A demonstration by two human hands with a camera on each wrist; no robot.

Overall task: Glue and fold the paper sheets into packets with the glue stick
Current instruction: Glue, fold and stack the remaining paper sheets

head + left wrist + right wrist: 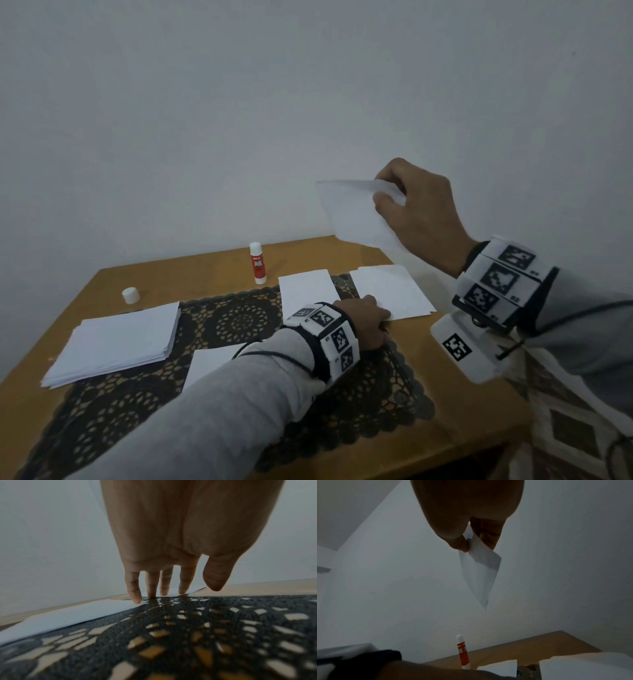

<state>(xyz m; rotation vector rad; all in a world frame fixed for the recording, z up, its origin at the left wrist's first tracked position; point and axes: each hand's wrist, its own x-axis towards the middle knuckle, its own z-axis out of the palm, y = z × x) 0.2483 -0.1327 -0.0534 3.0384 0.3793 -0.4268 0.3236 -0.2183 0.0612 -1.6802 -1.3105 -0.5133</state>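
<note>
1. Plain white wall (239, 120) rises behind your wooden tabletop (191, 274), which carries a dark lace mat (239, 318).
2. Your right hand (421, 212) is raised above the far right corner, its grip closed on a folded paper (356, 212); thumb and fingers pinch one corner, and the rest hangs out to the left of the hand, clear of the tabletop.
3. Your left hand (366, 322) reaches down to the mat, its grip open, with straight fingertips (135, 597) touching the edge of a flat sheet (390, 291).
4. Another sheet (308, 291) lies just left of that one.
5. Upright at the far edge stands the glue stick (257, 263), its cap (131, 295) well apart to the left.
6. A paper stack (120, 342) sits at the near left.
</note>
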